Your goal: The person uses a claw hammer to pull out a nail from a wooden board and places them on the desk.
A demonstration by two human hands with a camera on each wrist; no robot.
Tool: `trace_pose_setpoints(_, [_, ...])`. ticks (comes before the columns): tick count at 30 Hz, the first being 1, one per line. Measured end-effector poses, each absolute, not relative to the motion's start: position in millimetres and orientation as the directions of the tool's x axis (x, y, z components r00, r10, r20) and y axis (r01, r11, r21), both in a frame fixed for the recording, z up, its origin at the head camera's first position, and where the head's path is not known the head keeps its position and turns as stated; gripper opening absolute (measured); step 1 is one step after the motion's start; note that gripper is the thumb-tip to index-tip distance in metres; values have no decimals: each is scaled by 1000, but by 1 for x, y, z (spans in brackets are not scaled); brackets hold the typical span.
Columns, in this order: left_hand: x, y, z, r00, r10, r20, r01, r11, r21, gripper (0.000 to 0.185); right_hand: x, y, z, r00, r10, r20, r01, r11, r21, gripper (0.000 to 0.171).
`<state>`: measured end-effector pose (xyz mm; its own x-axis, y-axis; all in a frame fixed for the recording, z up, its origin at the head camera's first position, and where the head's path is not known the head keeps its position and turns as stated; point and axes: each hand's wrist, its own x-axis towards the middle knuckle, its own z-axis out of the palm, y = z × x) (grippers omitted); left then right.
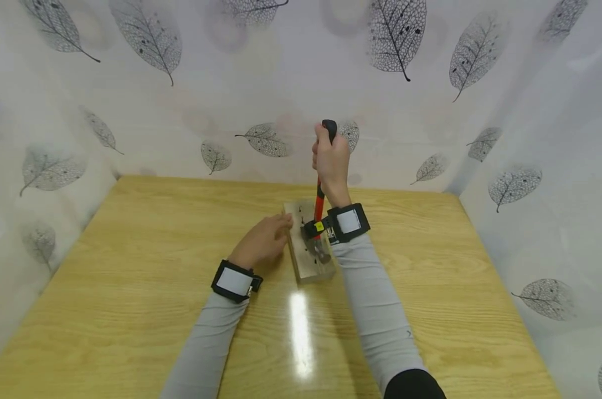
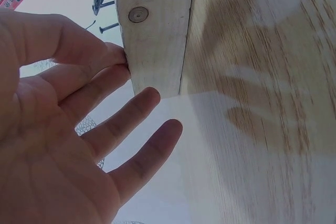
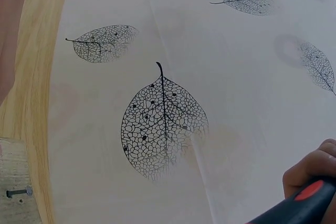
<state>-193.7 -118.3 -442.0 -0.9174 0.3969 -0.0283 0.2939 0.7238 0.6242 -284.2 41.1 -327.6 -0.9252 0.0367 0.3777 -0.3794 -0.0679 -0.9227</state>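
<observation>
A pale wooden block (image 1: 307,265) lies on the table's middle, with several dark nails (image 1: 301,210) standing in its top. My left hand (image 1: 263,241) lies flat beside it, and its straight fingertips (image 2: 113,61) press against the block's side (image 2: 157,30). My right hand (image 1: 332,160) grips the black end of a hammer (image 1: 319,204) with a red shaft, held upright. The hammer's steel head (image 1: 322,254) is down on the block's top among the nails. In the right wrist view my fingers (image 3: 310,174) curl round the handle (image 3: 302,205), and one nail (image 3: 18,192) sticks out of the block (image 3: 13,166).
The wooden table (image 1: 156,249) is boxed in by white walls printed with grey leaves (image 1: 281,72) at the left, back and right. A bright glare patch (image 1: 301,327) lies on the table in front of the block.
</observation>
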Motion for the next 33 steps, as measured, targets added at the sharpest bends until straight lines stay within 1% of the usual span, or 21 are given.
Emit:
trace_pose_setpoints(8, [-192,-116,-442,-915,401,-40,290,725,625,46,-284,41,-326,-928,67,367,-368,-7,-930,39])
trace_pose_setpoints(12, [-193,-115,-443,-917,396,-41,287,728,623,45,-285,39,-324,-918,82,388,-388,18,-921,37])
trace_pose_setpoints(17, [-193,-117,-441,-918,394,-46,283,731,621,47,-285,36,-323,-906,92,414,-414,20,-910,37])
trace_pose_setpoints(20, [-193,-116,-441,-918,394,-36,290,732,617,46,-281,40,-323,-900,114,421,-425,-12,-905,38])
trace_pose_setpoints(22, [-193,-115,-440,-917,398,-29,296,728,619,46,-277,45,-322,-885,135,446,-455,-48,-889,38])
trace_pose_setpoints(25, [-194,-114,-439,-916,400,-26,299,725,621,46,-265,52,-323,-846,153,511,-530,-127,-839,37])
trace_pose_setpoints(29, [-191,-114,-437,-916,399,-42,288,728,622,46,-241,59,-327,-772,174,612,-636,-193,-747,36])
trace_pose_setpoints(33, [-190,-117,-437,-919,390,-47,277,729,626,46,-222,63,-329,-710,195,676,-704,-231,-672,38])
